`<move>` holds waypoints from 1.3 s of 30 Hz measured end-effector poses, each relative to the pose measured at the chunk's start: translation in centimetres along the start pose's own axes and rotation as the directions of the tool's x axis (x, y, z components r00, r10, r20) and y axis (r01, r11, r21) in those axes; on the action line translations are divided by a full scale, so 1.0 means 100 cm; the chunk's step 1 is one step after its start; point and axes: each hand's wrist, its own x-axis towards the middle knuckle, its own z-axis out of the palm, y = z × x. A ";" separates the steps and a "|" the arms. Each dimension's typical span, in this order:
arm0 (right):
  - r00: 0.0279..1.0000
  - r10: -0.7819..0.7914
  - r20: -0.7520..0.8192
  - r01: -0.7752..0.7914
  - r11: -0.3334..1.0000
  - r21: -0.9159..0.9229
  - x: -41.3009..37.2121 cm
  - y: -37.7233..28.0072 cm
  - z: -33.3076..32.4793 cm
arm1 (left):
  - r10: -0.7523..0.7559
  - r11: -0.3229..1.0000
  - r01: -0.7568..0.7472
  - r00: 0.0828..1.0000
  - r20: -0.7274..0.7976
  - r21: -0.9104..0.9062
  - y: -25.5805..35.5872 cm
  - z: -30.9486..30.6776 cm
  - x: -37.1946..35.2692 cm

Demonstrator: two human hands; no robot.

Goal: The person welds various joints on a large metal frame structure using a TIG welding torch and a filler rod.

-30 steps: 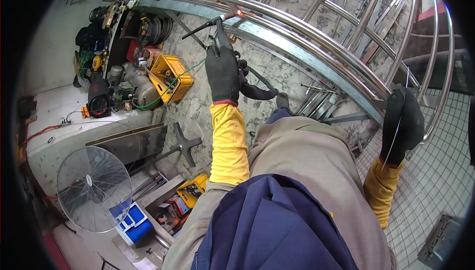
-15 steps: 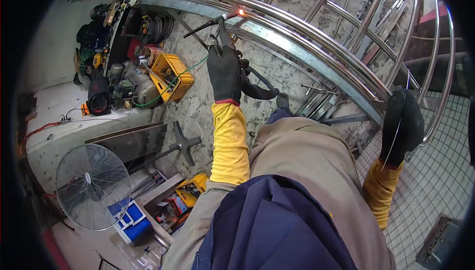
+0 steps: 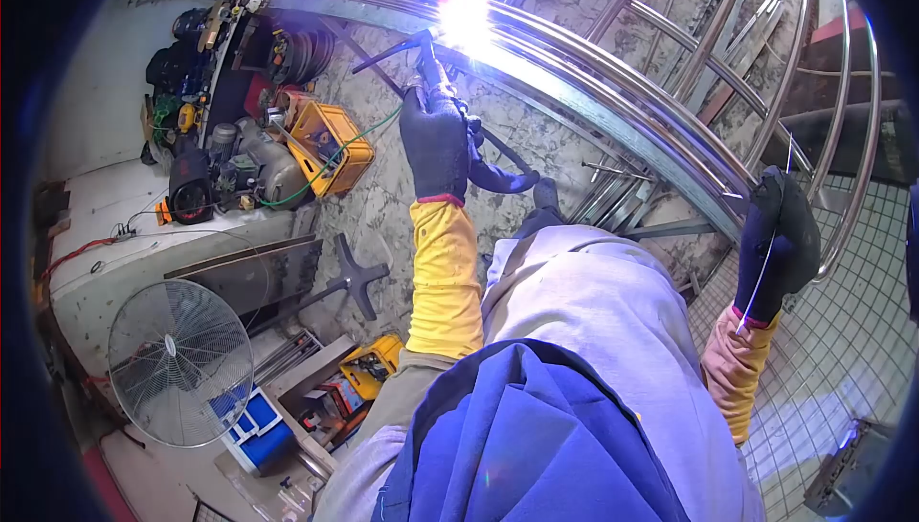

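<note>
My left hand (image 3: 434,139), in a black glove with a yellow sleeve, is closed round a TIG welding torch (image 3: 430,55). A glaring white arc (image 3: 464,20) burns at the torch's tip, against the curved steel tubes (image 3: 613,77) of a metal frame, and hides the tip itself. A dark hose (image 3: 505,177) hangs below that hand. Over at the right, my right hand (image 3: 780,244), gloved in black, is closed on a thin filler rod (image 3: 767,268) beside the frame's lower end. The rod sticks out above and below the fist, well apart from the arc.
A yellow crate (image 3: 347,156) and a compressor tank (image 3: 284,173) stand at the left. Nearer are a round wire fan (image 3: 180,361), a blue-and-white cooler (image 3: 258,431) and a dark cross-shaped stand (image 3: 358,278). Metal lengths (image 3: 608,204) lie on the floor under the frame.
The small orange glow at the torch tip has become a bright white arc, throwing bluish light over my clothes and the frame. Both hands keep nearly the same places.
</note>
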 end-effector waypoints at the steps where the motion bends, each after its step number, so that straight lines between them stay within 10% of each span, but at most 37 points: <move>1: 1.000 0.012 0.020 -0.012 0.999 -0.033 -0.001 0.001 -0.001 | 0.002 1.000 -0.002 1.000 0.014 0.005 -0.002 -0.001 0.001; 5: 0.983 -0.185 -0.004 0.183 0.971 -0.155 0.001 0.008 0.000 | -0.035 0.998 0.037 0.999 -0.035 0.046 0.005 0.000 -0.003; 39: 0.999 -0.040 0.006 0.040 0.999 -0.029 0.002 0.000 -0.002 | -0.009 0.998 0.011 0.999 0.033 -0.067 0.000 -0.002 0.001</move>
